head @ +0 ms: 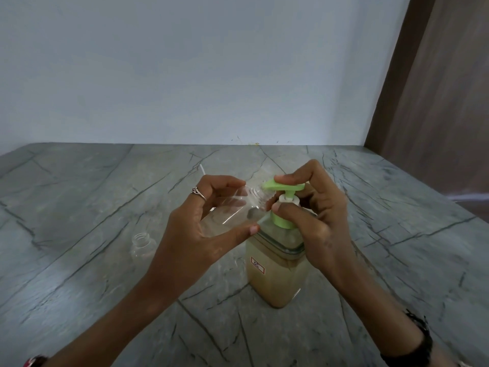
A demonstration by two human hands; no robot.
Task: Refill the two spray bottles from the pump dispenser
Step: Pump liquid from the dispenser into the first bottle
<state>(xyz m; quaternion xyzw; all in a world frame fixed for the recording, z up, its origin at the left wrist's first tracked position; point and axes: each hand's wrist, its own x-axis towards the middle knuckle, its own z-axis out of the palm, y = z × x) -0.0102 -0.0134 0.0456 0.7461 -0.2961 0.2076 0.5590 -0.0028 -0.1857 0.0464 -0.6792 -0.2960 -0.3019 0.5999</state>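
Note:
A clear square pump dispenser (277,276) full of beige liquid stands on the grey marble counter (79,260). Its green pump head (283,186) has my right hand (315,215) closed on it, fingers on top and thumb by the white collar. My left hand (195,231) holds an uncapped clear spray bottle (235,207) tilted sideways, its threaded neck right under the green spout. A second clear bottle (143,243) stands open and capless on the counter, left of my left wrist.
A thin white tube (203,171) lies on the counter behind my left hand. A pale wall closes the back of the counter, and a brown wooden panel (436,102) rises at the right. Both wrists wear bands.

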